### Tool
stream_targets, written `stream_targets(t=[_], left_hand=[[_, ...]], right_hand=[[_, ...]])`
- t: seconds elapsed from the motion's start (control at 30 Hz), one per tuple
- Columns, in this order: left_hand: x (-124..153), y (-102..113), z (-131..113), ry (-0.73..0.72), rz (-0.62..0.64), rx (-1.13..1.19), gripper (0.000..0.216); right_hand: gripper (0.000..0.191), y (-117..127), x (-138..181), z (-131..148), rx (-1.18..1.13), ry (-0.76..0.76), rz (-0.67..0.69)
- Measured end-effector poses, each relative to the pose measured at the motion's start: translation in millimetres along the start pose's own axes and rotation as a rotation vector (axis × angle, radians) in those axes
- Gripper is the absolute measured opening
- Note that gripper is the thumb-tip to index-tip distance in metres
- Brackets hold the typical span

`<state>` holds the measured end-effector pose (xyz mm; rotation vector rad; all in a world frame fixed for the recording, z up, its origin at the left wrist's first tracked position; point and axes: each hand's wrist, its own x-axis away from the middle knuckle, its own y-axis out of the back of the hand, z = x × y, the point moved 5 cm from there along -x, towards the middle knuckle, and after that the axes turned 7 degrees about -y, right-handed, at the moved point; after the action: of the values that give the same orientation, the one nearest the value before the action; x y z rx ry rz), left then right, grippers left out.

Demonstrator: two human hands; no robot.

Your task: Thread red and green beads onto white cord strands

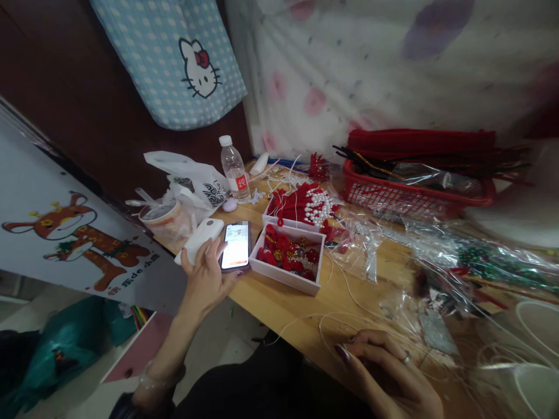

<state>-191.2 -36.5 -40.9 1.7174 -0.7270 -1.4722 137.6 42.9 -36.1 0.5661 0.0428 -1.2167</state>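
My left hand (208,276) is at the left end of the table with its fingers apart. Its thumb rests by the lower edge of a lit smartphone (235,247), and a finger reaches over the screen's left side. A flat white device (203,235) lies under the other fingertips. Low on the right, my right hand (388,369), wearing a ring, is closed with thumb and fingertips brought together; anything between them is too small to make out. Thin pale cord (321,326) loops close to it. A white box (286,278) of red and gold ornaments stands beside the phone.
Behind the box lie red pieces with white beads (318,206). A water bottle (233,169), a paper tub (161,218) and a plastic bag (196,180) stand back left. A red basket (406,195) holds red and black stems; clear plastic packets (489,262) cover the right.
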Motion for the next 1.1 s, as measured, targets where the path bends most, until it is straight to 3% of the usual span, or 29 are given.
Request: stream_targets(t=[0.23, 0.43, 0.7, 1.1], left_hand=[[2, -5, 6, -0.041, 0.058, 0.000, 0.078], [14, -2, 4, 0.061, -0.019, -0.012, 0.072], [23, -5, -3, 0.007, -0.119, -0.051, 0.075], [20, -1, -8, 0.051, -0.138, -0.041, 0.086]], right_hand=[[0.007, 1, 1, 3, -0.008, -0.020, -0.007], [0.008, 2, 2, 0, 0.017, -0.008, -0.023], [0.009, 0, 0, 1, 0.016, -0.018, -0.019], [0.009, 1, 2, 3, 0.015, -0.023, -0.012]])
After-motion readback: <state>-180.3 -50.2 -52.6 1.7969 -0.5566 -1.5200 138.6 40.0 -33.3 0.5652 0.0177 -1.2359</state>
